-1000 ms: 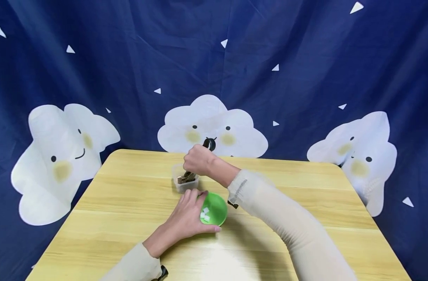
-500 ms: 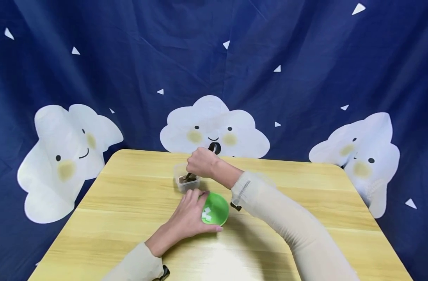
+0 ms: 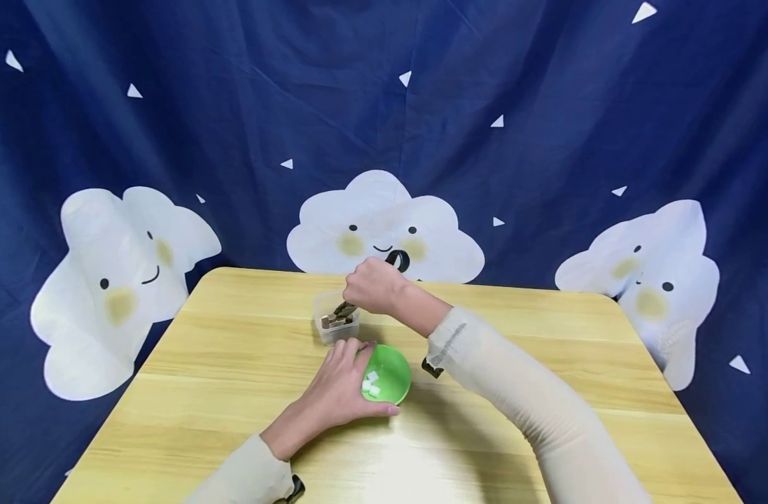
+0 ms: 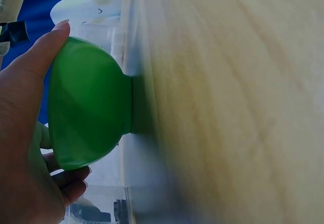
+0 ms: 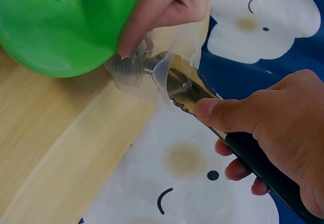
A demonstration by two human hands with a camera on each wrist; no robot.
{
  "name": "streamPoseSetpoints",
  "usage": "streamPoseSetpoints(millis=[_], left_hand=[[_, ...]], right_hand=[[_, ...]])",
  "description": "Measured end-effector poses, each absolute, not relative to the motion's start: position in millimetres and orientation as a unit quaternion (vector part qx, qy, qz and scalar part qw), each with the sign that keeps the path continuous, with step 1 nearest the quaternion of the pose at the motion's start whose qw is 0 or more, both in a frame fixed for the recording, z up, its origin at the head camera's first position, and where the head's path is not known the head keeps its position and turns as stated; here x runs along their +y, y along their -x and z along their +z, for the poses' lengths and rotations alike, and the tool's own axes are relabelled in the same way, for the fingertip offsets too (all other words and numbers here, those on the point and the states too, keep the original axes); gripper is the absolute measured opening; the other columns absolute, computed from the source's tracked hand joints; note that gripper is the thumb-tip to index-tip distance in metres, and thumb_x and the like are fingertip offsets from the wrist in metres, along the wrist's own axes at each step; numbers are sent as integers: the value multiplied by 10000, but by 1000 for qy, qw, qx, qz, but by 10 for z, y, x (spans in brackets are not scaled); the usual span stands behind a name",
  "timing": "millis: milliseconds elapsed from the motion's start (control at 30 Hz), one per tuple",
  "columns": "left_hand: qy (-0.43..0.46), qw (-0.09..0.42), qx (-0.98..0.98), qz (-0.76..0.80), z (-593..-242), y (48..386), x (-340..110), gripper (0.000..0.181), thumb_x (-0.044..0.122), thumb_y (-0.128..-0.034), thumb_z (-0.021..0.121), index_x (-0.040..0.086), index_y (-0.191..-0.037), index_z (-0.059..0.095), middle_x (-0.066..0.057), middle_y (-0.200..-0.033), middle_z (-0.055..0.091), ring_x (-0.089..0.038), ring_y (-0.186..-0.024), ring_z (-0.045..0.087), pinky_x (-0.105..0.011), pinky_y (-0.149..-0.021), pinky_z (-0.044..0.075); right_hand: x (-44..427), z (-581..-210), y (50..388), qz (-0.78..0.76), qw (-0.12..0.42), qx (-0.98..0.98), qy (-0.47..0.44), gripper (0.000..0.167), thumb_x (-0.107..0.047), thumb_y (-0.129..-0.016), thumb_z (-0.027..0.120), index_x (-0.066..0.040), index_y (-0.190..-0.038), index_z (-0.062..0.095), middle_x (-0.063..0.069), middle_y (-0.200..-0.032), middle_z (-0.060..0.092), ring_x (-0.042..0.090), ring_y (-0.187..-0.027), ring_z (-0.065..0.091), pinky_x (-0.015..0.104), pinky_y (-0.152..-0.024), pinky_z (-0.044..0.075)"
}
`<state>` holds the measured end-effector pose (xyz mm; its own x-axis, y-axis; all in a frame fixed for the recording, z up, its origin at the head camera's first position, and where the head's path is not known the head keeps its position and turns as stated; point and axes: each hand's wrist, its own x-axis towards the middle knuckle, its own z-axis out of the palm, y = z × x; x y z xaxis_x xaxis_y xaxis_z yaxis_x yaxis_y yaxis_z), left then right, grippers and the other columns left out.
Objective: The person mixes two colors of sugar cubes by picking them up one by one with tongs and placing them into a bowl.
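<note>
Seemingly partway: white cubes (image 3: 374,390) in bowl (image 3: 395,371), brown cubes (image 3: 333,322) still in tub (image 3: 338,338); left grip (image 3: 336,392) clasps bowl, right grip (image 3: 374,285) tongs (image 5: 248,153).

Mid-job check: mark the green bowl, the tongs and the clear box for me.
Green bowl (image 3: 393,371): head view, bare inside wall.
Tongs (image 5: 248,149): right wrist view, black handle.
Clear box (image 3: 341,334): head view, front wall.
</note>
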<state>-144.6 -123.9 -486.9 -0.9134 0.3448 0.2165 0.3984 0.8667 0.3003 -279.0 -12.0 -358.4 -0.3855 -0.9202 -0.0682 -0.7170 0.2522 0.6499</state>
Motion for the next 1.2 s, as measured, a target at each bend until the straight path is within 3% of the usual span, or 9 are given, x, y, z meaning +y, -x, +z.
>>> streamPoseSetpoints(millis=[133, 667, 1000, 1200], left_hand=[[190, 78, -963, -173, -4873, 1440, -1237, 1194, 912, -641, 683, 61, -1470, 550, -60, -1189, 517, -221, -1072, 461, -379, -923, 420], [187, 89, -961, -185, -4879, 1431, -1230, 1181, 865, -629, 741, 47, -1462, 559, -57, -1166, 514, -230, -1060, 466, -390, -932, 424], [178, 70, -961, -198, -4877, 1427, -1243, 1206, 899, -634, 705, 53, -1479, 545, -64, -1213, 515, -229, -1091, 463, -408, -971, 431], [176, 71, -959, -208, -4884, 1429, -1241, 1205, 888, -626, 722, 48, -1473, 551, -53, -1204, 510, -230, -1093, 465, -413, -977, 431]], right_hand=[[-60, -3552, 2794, -288, 173, -780, -528, 318, -59, -964, 577, -244, -726, 676, -77, -782, 725, 94, -587, 388, 259, -583, 536], [103, -3431, 2754, -249, 176, -791, -530, 295, -60, -942, 606, -242, -745, 726, -49, -824, 740, 101, -580, 424, 286, -555, 539], [220, -3371, 2712, -233, 165, -801, -525, 209, -135, -945, 653, -233, -795, 758, -35, -858, 736, 119, -613, 567, 310, -585, 564], [335, -3346, 2676, -215, 192, -802, -523, 262, -83, -923, 651, -236, -728, 736, -36, -809, 720, 120, -584, 562, 319, -549, 546]])
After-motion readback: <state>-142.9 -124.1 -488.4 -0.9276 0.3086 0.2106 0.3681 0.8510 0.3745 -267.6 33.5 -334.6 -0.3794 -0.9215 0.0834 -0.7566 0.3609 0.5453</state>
